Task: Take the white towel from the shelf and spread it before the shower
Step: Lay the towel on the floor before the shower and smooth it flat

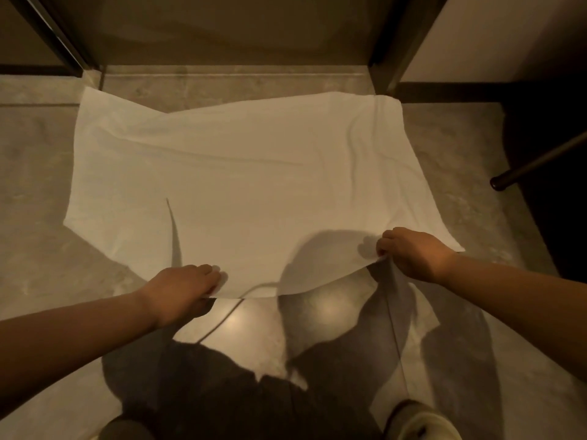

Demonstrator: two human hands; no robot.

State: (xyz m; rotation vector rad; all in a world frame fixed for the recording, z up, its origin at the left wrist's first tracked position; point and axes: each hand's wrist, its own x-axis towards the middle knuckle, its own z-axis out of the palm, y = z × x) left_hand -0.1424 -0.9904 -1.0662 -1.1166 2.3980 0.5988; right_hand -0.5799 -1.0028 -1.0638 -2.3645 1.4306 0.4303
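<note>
Pinching the near edge, left hand (184,289) and right hand (409,252) hold the white towel (241,185) spread mid-frame on the floor (38,160) before the shower threshold (235,74); uneven release could leave wrinkles

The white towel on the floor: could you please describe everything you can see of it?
The white cloth towel lies spread, mostly flat, on the grey stone-look floor before the dark-framed shower threshold. It looks soft, with shallow creases, most near its far right corner. The left hand and the right hand each pinch its near edge, which is lifted slightly off the floor between them.
</note>
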